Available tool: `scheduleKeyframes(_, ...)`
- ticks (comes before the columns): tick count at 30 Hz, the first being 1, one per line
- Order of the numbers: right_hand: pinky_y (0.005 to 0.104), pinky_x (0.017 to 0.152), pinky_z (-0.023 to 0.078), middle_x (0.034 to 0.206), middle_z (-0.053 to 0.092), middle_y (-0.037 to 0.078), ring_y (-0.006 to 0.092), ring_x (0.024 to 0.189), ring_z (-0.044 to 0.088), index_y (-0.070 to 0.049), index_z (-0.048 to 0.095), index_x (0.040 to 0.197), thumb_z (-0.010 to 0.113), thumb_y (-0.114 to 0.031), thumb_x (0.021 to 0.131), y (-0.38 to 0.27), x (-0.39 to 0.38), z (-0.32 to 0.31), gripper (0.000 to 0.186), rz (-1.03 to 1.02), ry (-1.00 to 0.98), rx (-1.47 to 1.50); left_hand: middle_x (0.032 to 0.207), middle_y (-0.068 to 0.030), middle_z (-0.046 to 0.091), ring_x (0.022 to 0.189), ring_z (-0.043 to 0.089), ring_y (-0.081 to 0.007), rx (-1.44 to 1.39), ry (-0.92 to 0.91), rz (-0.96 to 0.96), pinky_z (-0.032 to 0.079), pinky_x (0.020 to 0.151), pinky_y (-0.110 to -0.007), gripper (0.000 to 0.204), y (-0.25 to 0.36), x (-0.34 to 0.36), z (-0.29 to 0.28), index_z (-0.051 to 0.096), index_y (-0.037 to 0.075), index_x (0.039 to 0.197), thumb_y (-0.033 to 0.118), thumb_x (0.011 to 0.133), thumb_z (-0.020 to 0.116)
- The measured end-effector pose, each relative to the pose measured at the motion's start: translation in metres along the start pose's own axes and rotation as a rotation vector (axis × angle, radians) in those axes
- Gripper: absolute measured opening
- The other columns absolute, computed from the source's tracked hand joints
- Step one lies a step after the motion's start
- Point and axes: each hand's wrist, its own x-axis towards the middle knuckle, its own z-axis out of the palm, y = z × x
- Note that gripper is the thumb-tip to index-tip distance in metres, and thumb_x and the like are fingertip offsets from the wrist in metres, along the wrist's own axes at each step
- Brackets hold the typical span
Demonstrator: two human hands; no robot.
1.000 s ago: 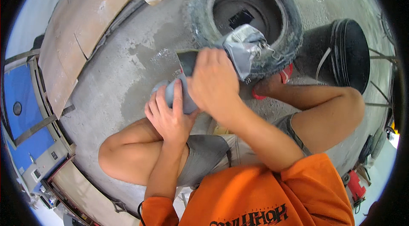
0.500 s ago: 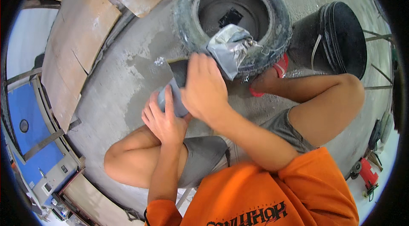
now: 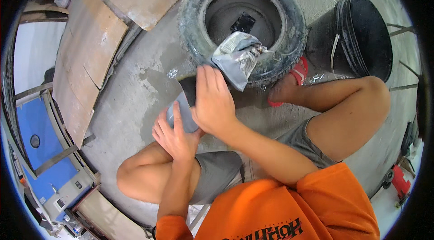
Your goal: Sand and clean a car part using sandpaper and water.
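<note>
near tire point(image 3: 192, 27), gray piece point(image 3: 187, 117) clamped in left hand point(image 3: 175, 138), lengthwise forward-left, right hand point(image 3: 215, 104), fingers together, over dark sheet point(image 3: 189, 88)

Orange shirt point(image 3: 287, 201) cropped, grey piece point(image 3: 187, 115) (partly) hidden

The smooth, curved blue-grey piece point(image 3: 188, 118) is showing one plain tone; the flat, sheet-like area point(image 3: 189, 89) adjoining it is reading dark charcoal. The crumpled, foil-like grey bag point(image 3: 233, 62) is displaying bright silver creases. The round black rubber tyre point(image 3: 192, 26) is presenting uneven grey mottling. The cylindrical black bucket point(image 3: 324, 43) is carrying a whitish, curved handle point(image 3: 335, 52). The short-sleeved orange shirt point(image 3: 298, 197) is bearing black lettering. The grey concrete floor point(image 3: 124, 104) is exhibiting darker patches.
</note>
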Motion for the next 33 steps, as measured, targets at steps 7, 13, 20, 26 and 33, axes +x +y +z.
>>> scheduleKeyframes(7, 0.0518, 0.110, 0.041, 0.138, 0.049, 0.032, 0.0506, 0.127, 0.049, 0.015, 0.043, 0.139, 0.069, -0.023, 0.094, 0.008, -0.005, 0.002, 0.064, 0.021, 0.038, 0.013, 0.131, -0.0161, 0.056, 0.118, 0.056, -0.0375, -0.024, -0.034, -0.013, 0.041, 0.101, -0.051, 0.092, -0.001, -0.003, 0.000, 0.061, 0.016, 0.140, 0.035, 0.055, 0.093)
scheduleKeyframes(13, 0.0507, 0.110, 0.041, 0.139, 0.050, 0.031, 0.0482, 0.126, 0.050, 0.013, 0.045, 0.139, 0.065, -0.019, 0.096, 0.010, -0.009, -0.011, 0.058, 0.016, 0.072, 0.144, 0.132, -0.0160, 0.056, 0.117, 0.055, -0.0379, -0.037, -0.038, -0.030, 0.041, 0.101, -0.052, 0.094, 0.001, -0.003, -0.001, 0.061, 0.016, 0.140, 0.032, 0.054, 0.093)
scheduleKeyframes(20, 0.0501, 0.107, 0.044, 0.138, 0.054, 0.029, 0.0475, 0.124, 0.054, 0.009, 0.050, 0.138, 0.063, -0.019, 0.098, 0.041, -0.061, -0.030, 0.050, 0.145, 0.022, 0.253, 0.131, -0.0165, 0.055, 0.115, 0.055, -0.0379, -0.051, -0.034, 0.013, 0.042, 0.097, -0.052, 0.094, 0.001, 0.000, -0.005, 0.059, 0.018, 0.141, 0.035, 0.056, 0.096)
scheduleKeyframes(26, 0.0485, 0.106, 0.045, 0.132, 0.056, 0.024, 0.0425, 0.118, 0.057, 0.003, 0.052, 0.142, 0.068, -0.018, 0.091, 0.026, -0.036, -0.017, 0.057, -0.176, 0.060, 0.558, 0.131, -0.0194, 0.054, 0.114, 0.054, -0.0394, -0.177, -0.184, 0.031, 0.041, 0.099, -0.054, 0.088, -0.005, 0.010, -0.024, 0.059, 0.012, 0.140, 0.047, 0.065, 0.091)
scheduleKeyframes(33, 0.0311, 0.085, 0.052, 0.105, 0.071, 0.010, 0.0152, 0.095, 0.065, 0.003, 0.066, 0.121, 0.064, -0.016, 0.102, -0.006, -0.001, 0.016, 0.026, 0.307, -0.102, 1.238, 0.096, -0.0145, 0.060, 0.090, 0.058, -0.0340, -0.713, -0.461, -0.022, 0.047, 0.081, -0.041, 0.063, -0.060, 0.066, -0.025, 0.067, -0.001, 0.110, 0.055, 0.084, 0.077)
